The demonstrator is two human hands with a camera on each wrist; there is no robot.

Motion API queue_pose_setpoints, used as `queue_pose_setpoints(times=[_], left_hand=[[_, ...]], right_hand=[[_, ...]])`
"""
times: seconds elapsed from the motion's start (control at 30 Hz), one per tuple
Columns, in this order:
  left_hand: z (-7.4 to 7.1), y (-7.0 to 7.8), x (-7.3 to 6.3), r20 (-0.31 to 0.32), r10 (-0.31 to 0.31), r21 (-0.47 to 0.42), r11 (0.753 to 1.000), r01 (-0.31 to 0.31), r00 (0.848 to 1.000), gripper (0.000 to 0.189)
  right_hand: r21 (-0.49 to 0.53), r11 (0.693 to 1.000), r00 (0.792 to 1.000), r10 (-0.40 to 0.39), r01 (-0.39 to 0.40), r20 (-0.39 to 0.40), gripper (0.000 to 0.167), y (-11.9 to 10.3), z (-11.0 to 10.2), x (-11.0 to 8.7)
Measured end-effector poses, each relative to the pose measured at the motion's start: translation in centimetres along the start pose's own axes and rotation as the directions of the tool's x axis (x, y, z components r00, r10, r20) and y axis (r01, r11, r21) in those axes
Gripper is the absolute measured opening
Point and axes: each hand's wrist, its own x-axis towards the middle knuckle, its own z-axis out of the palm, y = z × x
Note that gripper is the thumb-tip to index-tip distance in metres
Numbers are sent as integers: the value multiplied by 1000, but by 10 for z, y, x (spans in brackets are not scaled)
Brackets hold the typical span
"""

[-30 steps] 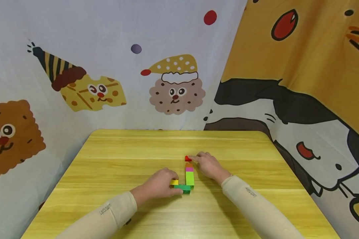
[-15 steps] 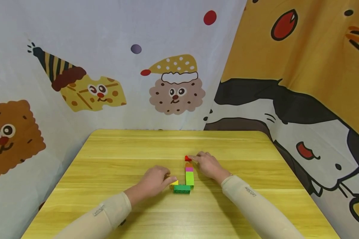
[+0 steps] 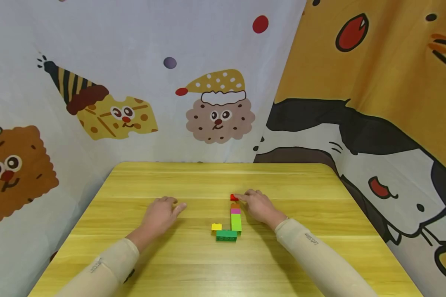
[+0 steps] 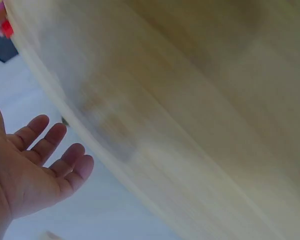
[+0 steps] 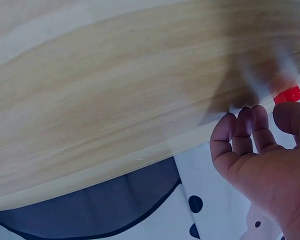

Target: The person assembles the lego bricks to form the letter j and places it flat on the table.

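In the head view, my right hand reaches to a small red building brick at the far end of a bent line of toy bricks. Its index finger and thumb pinch the red brick, which the right wrist view shows beside the fingertips. Nearer me come an orange brick, a magenta brick and a lime green brick. A dark green brick lies crosswise at the near end, with a yellow brick at its left. My left hand, fingers relaxed, hovers left of the bricks, holding nothing.
All the bricks are on a light wooden table with rounded far corners. Behind it hangs a cloth printed with cartoon figures, close along the table's back edge.
My left hand has let go of the yellow and dark green bricks and moved away to the left. The right hand stays at the red brick. The bricks look unmoved.
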Motion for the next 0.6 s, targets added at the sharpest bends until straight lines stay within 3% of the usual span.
queue_pose_setpoints(times=[0.23, 0.6], left_hand=[[-9, -19, -5, 11, -48, -19, 999, 49, 999, 79], [-13, -26, -10, 74, -57, 9, 998, 57, 996, 78]], right_hand=[[4, 1000, 1000, -19, 19, -13, 47, 6, 0, -1], [6, 999, 999, -49, 49, -7, 48, 8, -1, -3]])
